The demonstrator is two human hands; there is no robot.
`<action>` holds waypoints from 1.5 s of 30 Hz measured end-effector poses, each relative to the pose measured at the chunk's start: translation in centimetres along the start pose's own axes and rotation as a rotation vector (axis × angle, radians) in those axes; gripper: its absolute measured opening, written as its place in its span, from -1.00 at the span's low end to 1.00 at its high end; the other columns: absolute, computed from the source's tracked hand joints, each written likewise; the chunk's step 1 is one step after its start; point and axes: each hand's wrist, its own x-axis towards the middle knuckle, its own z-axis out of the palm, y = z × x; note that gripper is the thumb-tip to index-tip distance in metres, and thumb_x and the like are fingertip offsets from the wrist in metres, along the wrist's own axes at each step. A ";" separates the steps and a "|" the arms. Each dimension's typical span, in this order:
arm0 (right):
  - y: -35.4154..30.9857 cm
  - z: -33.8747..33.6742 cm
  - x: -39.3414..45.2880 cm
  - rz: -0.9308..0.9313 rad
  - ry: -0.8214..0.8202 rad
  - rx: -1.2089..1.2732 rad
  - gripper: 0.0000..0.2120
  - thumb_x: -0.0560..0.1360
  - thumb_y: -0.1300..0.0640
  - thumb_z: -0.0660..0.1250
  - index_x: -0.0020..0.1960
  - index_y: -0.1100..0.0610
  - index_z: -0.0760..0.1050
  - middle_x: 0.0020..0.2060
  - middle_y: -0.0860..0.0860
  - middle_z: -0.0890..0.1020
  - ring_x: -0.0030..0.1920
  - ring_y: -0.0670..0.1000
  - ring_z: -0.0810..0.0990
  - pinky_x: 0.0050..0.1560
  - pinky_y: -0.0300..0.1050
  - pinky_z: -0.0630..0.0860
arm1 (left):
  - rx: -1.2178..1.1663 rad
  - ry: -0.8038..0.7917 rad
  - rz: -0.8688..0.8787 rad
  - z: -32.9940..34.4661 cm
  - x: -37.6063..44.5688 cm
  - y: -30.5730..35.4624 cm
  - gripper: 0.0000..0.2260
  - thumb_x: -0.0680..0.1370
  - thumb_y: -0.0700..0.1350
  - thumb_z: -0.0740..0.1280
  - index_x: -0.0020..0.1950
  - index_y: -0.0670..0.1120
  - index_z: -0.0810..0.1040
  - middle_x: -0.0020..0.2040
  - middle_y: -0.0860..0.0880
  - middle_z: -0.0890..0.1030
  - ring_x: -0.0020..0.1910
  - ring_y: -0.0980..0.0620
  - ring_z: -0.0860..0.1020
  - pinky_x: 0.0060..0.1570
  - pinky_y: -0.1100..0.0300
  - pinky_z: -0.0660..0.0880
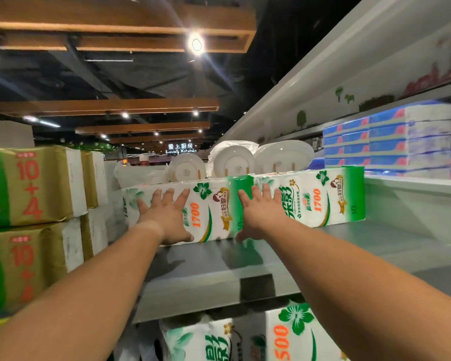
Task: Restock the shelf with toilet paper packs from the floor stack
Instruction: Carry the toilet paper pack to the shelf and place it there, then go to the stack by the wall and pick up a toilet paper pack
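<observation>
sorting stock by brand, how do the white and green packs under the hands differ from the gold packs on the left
The white and green packs lie in a single row, printed 1700; the gold packs are stacked two high, printed 10+4. Both hands, the left hand and the right hand, press flat on the white and green packs; none touches the gold packs. Both have green on the wrapper.

a: count them?
b: two green-white packs [245,207] on the shelf, two gold packs [34,186] stacked left.
a: plates?
b: three plates [233,161] standing. two hands [167,214] too.
</observation>
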 end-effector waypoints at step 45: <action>2.0 -25.1 -87.1 1.549 -0.280 -0.318 0.12 0.42 -0.34 0.47 0.68 0.01 -0.16 0.65 0.19 -0.05 0.62 0.35 -0.12 0.56 0.38 -0.12 | -0.375 0.073 1.573 -16.1 -62.4 38.1 -0.02 0.42 0.43 0.37 0.67 0.11 -0.06 0.67 -0.08 0.06 0.64 -0.22 -0.03 0.51 -0.42 -0.05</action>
